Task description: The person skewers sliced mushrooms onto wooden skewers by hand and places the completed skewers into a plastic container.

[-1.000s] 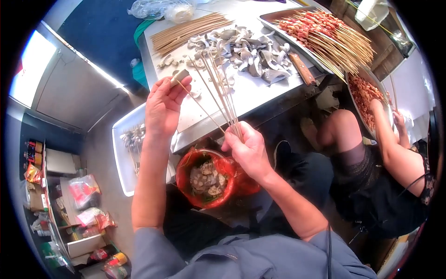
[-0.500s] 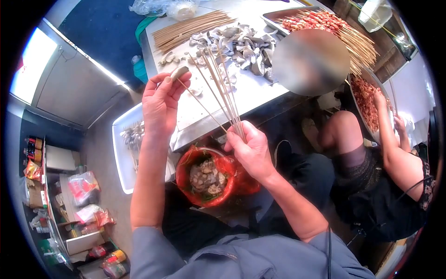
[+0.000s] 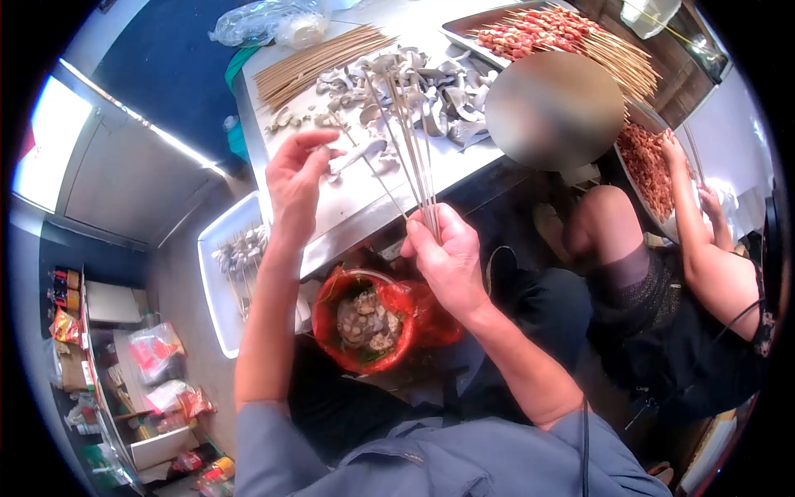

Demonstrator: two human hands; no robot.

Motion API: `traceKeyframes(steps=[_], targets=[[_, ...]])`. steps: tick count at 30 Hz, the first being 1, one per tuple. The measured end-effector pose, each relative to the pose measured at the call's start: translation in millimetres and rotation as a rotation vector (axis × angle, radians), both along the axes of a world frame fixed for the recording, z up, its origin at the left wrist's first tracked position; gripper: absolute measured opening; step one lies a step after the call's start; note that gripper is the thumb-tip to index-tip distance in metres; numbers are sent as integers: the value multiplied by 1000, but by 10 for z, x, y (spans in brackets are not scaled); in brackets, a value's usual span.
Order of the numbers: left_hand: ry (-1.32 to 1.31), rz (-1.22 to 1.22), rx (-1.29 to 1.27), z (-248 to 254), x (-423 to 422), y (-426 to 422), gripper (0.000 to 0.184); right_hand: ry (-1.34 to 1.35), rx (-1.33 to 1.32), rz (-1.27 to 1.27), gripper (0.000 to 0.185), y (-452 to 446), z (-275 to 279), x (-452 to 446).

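My right hand (image 3: 447, 257) is closed around the lower ends of several thin wooden skewers (image 3: 406, 141), which fan upward. One skewer leans out to the left, and a pale grey mushroom piece (image 3: 358, 155) appears to be threaded on it. Just left of that piece is my left hand (image 3: 296, 178), its thumb and forefinger apart and nothing visibly gripped. Beyond the hands, a heap of torn grey mushrooms (image 3: 455, 95) lies on the white table (image 3: 344, 211).
Loose skewers (image 3: 319, 62) lie at the table's back. A white tray (image 3: 217, 311) holds threaded mushrooms, beside a red-lined bucket (image 3: 406, 331). Meat skewers fill a metal tray (image 3: 460, 37). At right, a co-worker's hand (image 3: 672, 153) reaches into a pan of meat (image 3: 644, 166).
My left hand, which pinched a mushroom piece at the skewer's tip, has opened and drawn off it. The piece now sits lower along the skewer. The view has shifted slightly.
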State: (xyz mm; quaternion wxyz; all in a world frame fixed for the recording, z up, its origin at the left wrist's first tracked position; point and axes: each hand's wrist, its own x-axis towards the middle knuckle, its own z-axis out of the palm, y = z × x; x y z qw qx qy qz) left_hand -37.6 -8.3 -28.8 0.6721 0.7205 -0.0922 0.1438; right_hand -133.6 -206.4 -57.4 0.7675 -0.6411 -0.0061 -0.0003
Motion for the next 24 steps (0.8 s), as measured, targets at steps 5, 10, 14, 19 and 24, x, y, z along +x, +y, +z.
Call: traceKeyframes(steps=[5,10,14,19,24], targets=[[-232,31,567,111,590,-182,22,13,51,-25,9,-96,56,23],[-377,-63,914,-44,995,-232,18,22,108,-48,8,-173,84,43],[-612,-48,937,-19,946,-246,16,-8,110,-71,8,-202,75,43],[-346,106,577,7,764,-93,8,6,112,-63,9,-224,94,35],[-6,34,88,55,364,156,13,27,77,-12,10,-177,92,4]])
